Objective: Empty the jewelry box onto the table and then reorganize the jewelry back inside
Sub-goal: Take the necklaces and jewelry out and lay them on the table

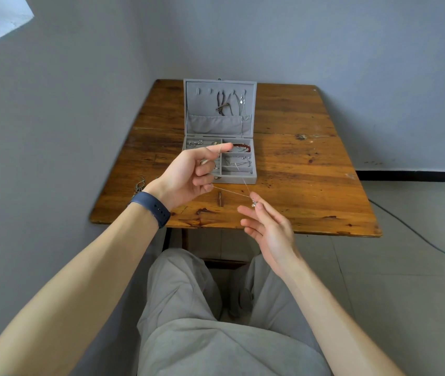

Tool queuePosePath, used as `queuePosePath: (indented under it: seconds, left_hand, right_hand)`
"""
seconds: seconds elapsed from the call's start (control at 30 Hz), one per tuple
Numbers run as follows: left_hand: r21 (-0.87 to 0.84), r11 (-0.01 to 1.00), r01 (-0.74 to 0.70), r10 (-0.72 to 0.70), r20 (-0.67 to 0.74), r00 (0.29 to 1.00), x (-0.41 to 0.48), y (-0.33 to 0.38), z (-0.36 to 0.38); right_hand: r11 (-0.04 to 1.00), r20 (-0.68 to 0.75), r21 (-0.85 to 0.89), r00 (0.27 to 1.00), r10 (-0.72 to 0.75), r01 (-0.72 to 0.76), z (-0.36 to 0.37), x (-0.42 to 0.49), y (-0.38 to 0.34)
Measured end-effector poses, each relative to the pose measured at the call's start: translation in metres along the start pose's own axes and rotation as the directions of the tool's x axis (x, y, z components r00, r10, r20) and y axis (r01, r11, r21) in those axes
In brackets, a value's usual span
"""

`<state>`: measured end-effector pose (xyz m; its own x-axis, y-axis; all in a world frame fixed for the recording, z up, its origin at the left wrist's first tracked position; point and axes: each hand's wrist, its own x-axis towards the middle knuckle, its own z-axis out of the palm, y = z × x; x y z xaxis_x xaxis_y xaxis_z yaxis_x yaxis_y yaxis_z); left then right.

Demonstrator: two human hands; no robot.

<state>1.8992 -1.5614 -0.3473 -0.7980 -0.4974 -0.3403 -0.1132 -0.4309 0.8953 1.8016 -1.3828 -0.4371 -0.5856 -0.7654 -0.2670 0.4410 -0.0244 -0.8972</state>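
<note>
Though barely discernible, chain [231, 191] from left hand [192, 172] to right hand [268, 230].

Place: judged a plain room of a home | Evidence: worn wooden table [297, 164] set into a corner of bare grey painted walls [324, 36] | pale tiled floor [405, 267] edged by black skirting [416, 176] | cable [419, 236] trailed across the tiles | grey jewelry box [239, 179] seen open on the table
</note>
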Motion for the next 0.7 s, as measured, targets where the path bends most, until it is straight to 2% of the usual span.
queuePosePath:
  seconds: [0.13,0.27,0.5,0.7]
  left_hand:
    - [0.017,1.0,0.001,-0.001,0.011,1.0,0.001,-0.001,0.002]
    - [0.005,1.0,0.011,-0.011,-0.011,1.0,0.003,-0.005,-0.002]
    - [-0.01,1.0,-0.01,0.01,-0.036,0.999,0.002,-0.006,-0.007]
    - [-0.001,1.0,-0.003,0.003,-0.036,0.999,0.003,-0.004,-0.011]
  right_hand:
    - [0.988,-0.095,0.155,0.995,0.033,-0.018,0.005,0.002,-0.005]
    - [0.977,-0.163,0.212,0.985,0.049,-0.014,0.006,0.004,-0.008]
    - [0.996,-0.119,0.09,0.993,-0.009,0.02,0.001,0.004,-0.006]
    - [0.999,-0.094,-0.033,0.996,0.004,-0.007,-0.003,0.005,-0.003]
